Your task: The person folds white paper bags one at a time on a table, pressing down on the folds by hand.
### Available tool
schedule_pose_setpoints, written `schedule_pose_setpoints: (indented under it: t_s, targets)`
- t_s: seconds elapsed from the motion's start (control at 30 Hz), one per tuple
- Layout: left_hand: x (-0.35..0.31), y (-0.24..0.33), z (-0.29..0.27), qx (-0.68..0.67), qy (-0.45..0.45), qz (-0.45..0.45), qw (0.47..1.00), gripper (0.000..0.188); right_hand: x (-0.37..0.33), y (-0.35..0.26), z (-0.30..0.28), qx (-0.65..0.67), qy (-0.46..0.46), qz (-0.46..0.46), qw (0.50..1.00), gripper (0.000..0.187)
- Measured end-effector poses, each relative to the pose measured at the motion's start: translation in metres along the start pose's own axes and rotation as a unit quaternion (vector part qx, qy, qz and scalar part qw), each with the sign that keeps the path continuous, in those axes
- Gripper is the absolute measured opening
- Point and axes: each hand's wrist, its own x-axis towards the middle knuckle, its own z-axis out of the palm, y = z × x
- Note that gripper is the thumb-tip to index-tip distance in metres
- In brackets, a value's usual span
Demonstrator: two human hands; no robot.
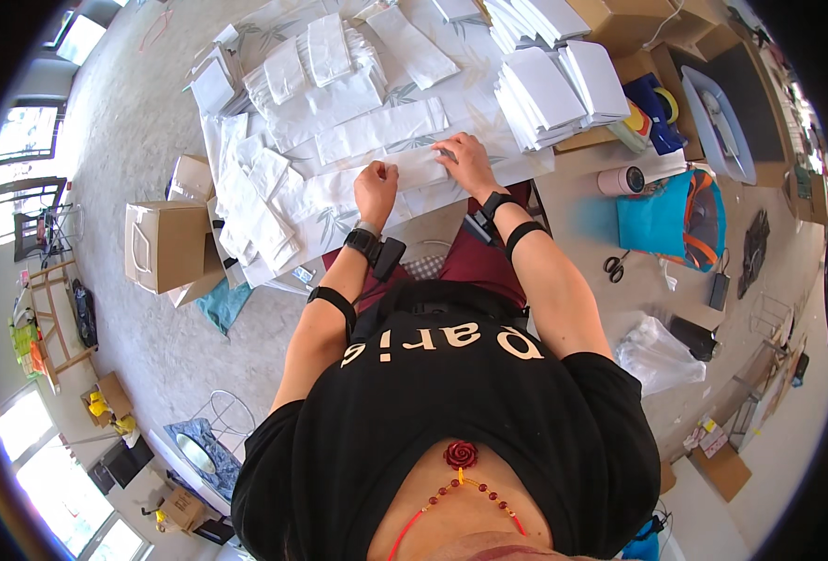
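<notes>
A flat white plastic bag [330, 189] lies across the near edge of the table in front of me. My left hand [376, 194] is closed, with thumb and fingertips pinched on the bag near its middle. Toward the bag's right end, my right hand [468, 165] has bent fingers closed at its edge. Just beyond lies another long white bag [381, 129], flat on the cloth. Farther back is an overlapping pile of white bags [316, 79]. More loose white bags [260, 206] hang over the table's left corner.
White folded-paper stacks [540, 98] stand at the table's right, on a leaf-patterned tablecloth [475, 61]. Cardboard boxes [157, 248] sit left of the table. To the right are a blue tub [718, 122], a turquoise bag [652, 224] and black scissors [614, 268] on the floor.
</notes>
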Motion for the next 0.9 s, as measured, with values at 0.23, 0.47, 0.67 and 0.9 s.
schedule_pose_setpoints:
  t_s: [0.23, 0.47, 0.67, 0.9]
  targets:
    - [0.0012, -0.0009, -0.0004, 0.005, 0.005, 0.005, 1.0, 0.029, -0.0018, 0.005, -0.0034, 0.006, -0.039, 0.011, 0.999, 0.033]
    - [0.0023, -0.0024, -0.0003, 0.0, 0.009, 0.005, 1.0, 0.029, -0.0031, 0.0031, -0.0069, 0.008, -0.047, -0.003, 0.999, 0.035]
    - [0.0031, -0.0042, 0.0007, 0.003, 0.011, 0.017, 1.0, 0.029, -0.0027, 0.0071, -0.0062, 0.017, -0.047, -0.002, 0.999, 0.033]
    - [0.0034, -0.0081, 0.002, 0.009, 0.015, 0.026, 1.0, 0.028, -0.0038, 0.0054, -0.0069, 0.0, -0.053, -0.005, 0.999, 0.034]
